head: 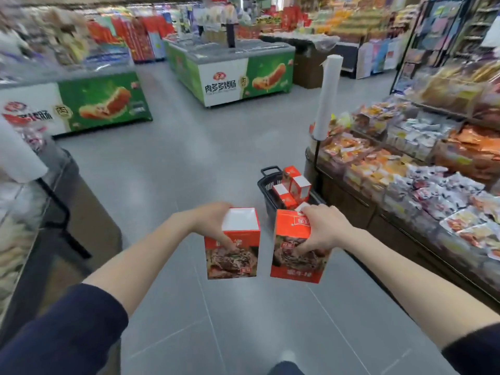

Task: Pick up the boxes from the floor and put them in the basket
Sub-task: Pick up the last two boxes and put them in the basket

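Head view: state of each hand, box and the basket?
left hand: shut on left box
left box: held upright, off the floor
right hand: shut on right box
right box: held, tilted
basket: on floor, already holding several boxes

Two green freezer chests (232, 77) (81, 104) stand across the grey floor (189, 158) from shelves of packaged snacks (405, 169).

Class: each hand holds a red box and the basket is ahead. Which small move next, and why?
Probably step toward the basket: the left hand and right hand each grip a box, and it sits on the floor ahead, holding others already.
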